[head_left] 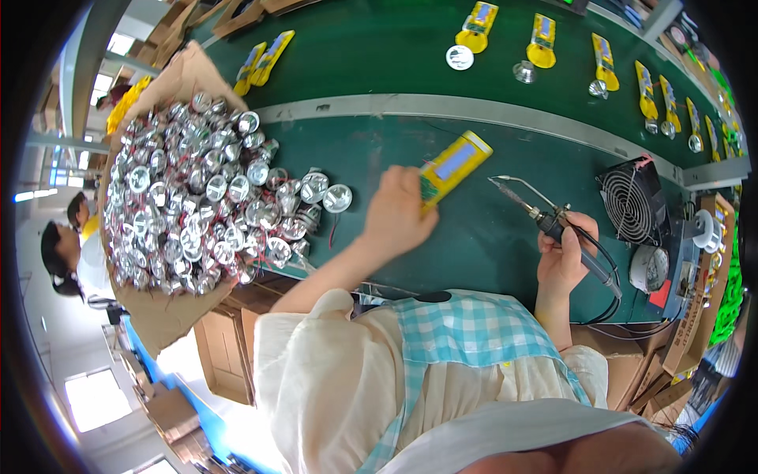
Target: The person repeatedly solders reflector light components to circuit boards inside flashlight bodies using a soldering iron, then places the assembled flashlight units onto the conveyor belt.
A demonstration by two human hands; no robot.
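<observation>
My left hand (397, 212) is closed on the near end of a yellow flashlight housing (466, 152), which lies slanted over the green bench. A pale panel runs along the housing's face, and a bit of green circuit board shows beside my fingers. In my right hand (562, 257) is a soldering iron (549, 225), its tip raised and pointing left, apart from the housing. A thin bent metal tube is fixed beside the iron's tip. Left of my left hand, shiny reflector lamp cups (338, 198) with thin red wires spill from a large heap.
A cardboard box (178, 91) holds the heap of lamp cups at the left. Beyond a metal rail (379, 105), a green belt (379, 51) carries several yellow housings with lamp cups. A black fan (629, 203), a round metal tin (649, 268) and a white spool (705, 230) stand at the right.
</observation>
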